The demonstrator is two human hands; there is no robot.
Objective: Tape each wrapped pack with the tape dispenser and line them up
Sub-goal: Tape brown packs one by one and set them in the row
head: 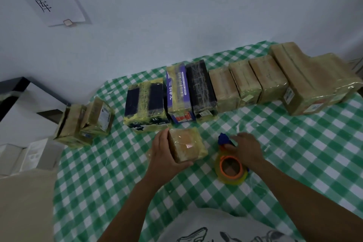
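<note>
Asker: Hands first. What has hold of what?

Watcher: Left hand clasps the small wrapped pack, fingers along its left side, thumb hooked round the near corner. Right hand is curled over the blue handle of the tape dispenser, which sits on the checked tablecloth.

Asker: How do the two lie?

Watcher: The pack sits just left of the dispenser, near it but apart, in front of the row of taped packs. I judge the right hand must carry the dispenser leftward onto it while the left steadies the pack.

Asker: Which way do they point?

Watcher: The dispenser runs with its roll nearest the person and its handle end away, toward the row. The pack is squat with a nearly square top, so its long axis is hard to call. Its edges sit slightly skewed to the row. A likely slot is the gap between the row and the two packs at the table's left edge.
</note>
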